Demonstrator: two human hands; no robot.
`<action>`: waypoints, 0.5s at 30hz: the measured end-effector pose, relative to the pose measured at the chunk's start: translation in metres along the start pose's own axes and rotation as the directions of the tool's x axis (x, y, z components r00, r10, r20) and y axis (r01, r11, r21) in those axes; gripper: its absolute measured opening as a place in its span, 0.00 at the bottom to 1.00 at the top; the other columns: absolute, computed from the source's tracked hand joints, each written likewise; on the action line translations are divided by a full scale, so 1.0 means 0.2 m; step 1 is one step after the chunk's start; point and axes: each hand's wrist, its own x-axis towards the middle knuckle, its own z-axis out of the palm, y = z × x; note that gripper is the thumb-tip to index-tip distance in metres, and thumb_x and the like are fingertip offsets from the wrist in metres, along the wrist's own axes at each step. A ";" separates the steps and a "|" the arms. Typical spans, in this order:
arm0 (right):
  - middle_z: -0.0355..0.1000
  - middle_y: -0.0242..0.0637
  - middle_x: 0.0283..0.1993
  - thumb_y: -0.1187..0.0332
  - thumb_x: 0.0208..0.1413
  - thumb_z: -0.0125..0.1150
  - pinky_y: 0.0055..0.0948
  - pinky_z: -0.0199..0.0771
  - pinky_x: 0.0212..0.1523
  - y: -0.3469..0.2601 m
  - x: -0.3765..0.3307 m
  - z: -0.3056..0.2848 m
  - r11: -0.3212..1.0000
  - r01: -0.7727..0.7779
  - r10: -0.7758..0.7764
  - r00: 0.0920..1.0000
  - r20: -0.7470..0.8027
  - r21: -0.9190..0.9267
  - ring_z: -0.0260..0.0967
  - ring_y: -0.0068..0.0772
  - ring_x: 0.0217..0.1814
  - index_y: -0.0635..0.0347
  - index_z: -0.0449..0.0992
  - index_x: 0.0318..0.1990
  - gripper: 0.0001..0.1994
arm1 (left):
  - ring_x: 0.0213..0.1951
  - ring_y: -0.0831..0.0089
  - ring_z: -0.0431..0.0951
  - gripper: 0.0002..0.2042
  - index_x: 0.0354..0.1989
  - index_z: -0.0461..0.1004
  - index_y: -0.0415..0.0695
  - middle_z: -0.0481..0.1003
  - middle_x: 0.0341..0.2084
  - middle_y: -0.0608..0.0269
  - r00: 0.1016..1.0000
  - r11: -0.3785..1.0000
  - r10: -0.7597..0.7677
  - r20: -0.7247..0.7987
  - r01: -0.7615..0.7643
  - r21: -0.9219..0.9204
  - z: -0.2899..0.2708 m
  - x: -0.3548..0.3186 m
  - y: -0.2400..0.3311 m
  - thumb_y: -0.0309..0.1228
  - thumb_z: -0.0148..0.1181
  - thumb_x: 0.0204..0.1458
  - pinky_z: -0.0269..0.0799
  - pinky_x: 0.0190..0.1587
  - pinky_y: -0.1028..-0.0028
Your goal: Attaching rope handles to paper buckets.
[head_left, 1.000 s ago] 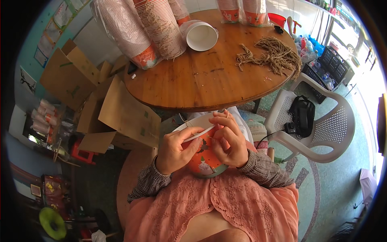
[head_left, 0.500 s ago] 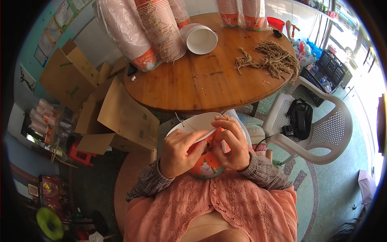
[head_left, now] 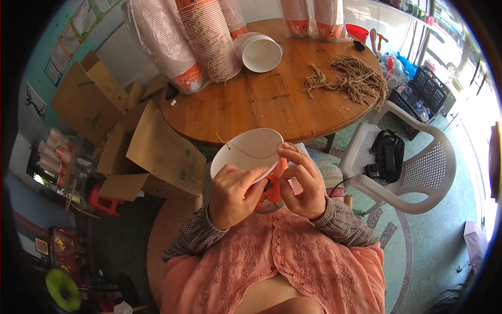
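I hold an orange paper cup with a white inside over my lap, its mouth tipped toward me. My left hand grips the cup's side from below. My right hand pinches a thin tan string at the cup's right rim; the string runs in a sag across the open mouth to the left rim. On the round wooden table beyond lie a pile of tan strings and a single white cup on its side.
Tall sleeves of stacked cups in plastic stand at the table's back, more at the far edge. Flattened cardboard boxes lean at the left. A white plastic chair with a black bag stands at the right.
The cup has tilted so its white mouth now faces me. My right hand has drawn the string across the opening to the right rim.
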 end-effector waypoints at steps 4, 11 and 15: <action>0.66 0.51 0.56 0.82 0.41 0.59 0.49 0.62 0.61 0.00 -0.01 0.01 1.000 0.011 -0.010 1.000 0.018 -0.020 0.60 0.57 0.63 0.64 0.68 0.32 0.09 | 0.26 0.64 0.76 0.12 0.38 0.78 0.40 0.78 0.26 0.60 1.000 1.000 0.007 -0.008 -0.007 0.029 0.00 -0.01 0.01 0.22 0.65 0.43 0.69 0.34 0.69; 0.66 0.50 0.54 0.81 0.41 0.59 0.47 0.65 0.58 0.02 -0.02 0.04 0.999 0.020 -0.019 1.000 0.018 -0.043 0.62 0.56 0.61 0.63 0.69 0.32 0.09 | 0.25 0.65 0.76 0.12 0.39 0.77 0.41 0.78 0.25 0.60 1.000 0.999 0.020 0.004 -0.020 0.040 0.02 -0.04 -0.01 0.22 0.64 0.44 0.67 0.34 0.69; 0.66 0.49 0.53 0.81 0.40 0.60 0.47 0.65 0.58 0.03 -0.03 0.05 0.998 0.024 -0.023 1.000 0.015 -0.065 0.62 0.56 0.60 0.63 0.69 0.32 0.10 | 0.25 0.65 0.76 0.12 0.40 0.77 0.41 0.78 0.26 0.60 1.000 0.999 0.023 0.017 -0.023 0.030 0.02 -0.04 -0.01 0.22 0.65 0.44 0.67 0.34 0.68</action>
